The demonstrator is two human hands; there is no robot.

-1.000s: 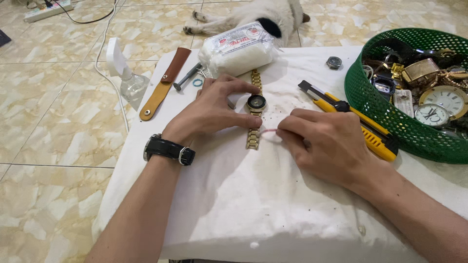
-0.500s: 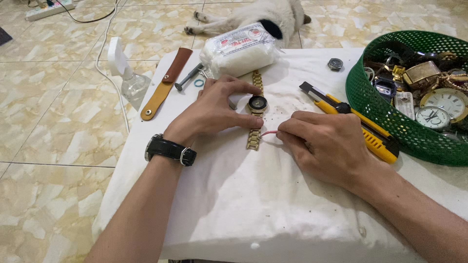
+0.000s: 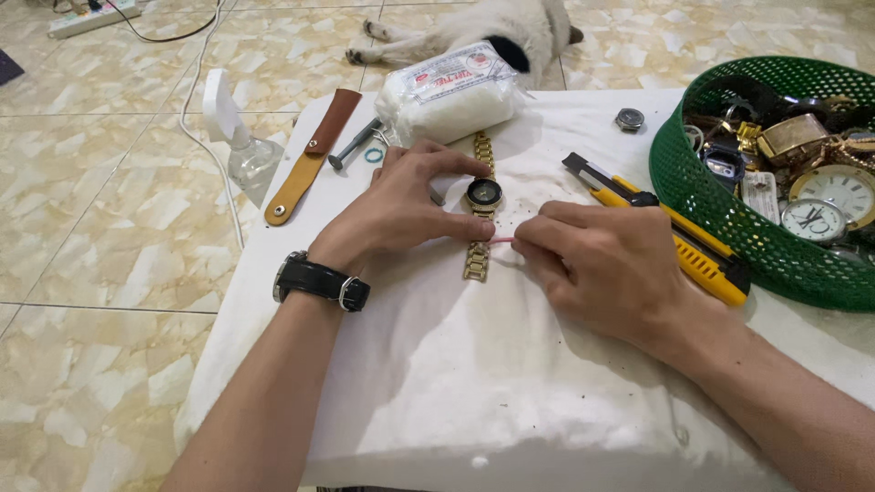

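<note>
Gold wristwatch (image 3: 482,202) with dark dial, flat and face up on white cloth (image 3: 474,383) over low table, bracelet running away from viewer toward white wrapped packet (image 3: 451,93). Left hand (image 3: 401,205), black-strapped watch (image 3: 319,281) on its wrist, laid over left side of gold wristwatch; fingers (image 3: 451,166) spread, one fingertip at upper edge of case, thumb pressed against bracelet just below dial, pinning rather than gripping. Right hand (image 3: 606,264) curled just right of bracelet, thumb and forefinger pinched shut on thin pink stick (image 3: 501,240), tip of stick touching bracelet just below case. Yellow and black utility knife (image 3: 670,239) lying diagonally behind right hand, partly hidden by it. Green mesh basket (image 3: 729,228) at right edge, full of watches and clock faces. Small round watch case (image 3: 629,118) alone near far edge of cloth. Tan leather strap (image 3: 310,155), metal tool (image 3: 354,144) and small blue ring (image 3: 373,155) at far left corner. Clear spray bottle (image 3: 241,146) on tiled floor beside table. White animal (image 3: 492,32) lying on floor beyond.
</note>
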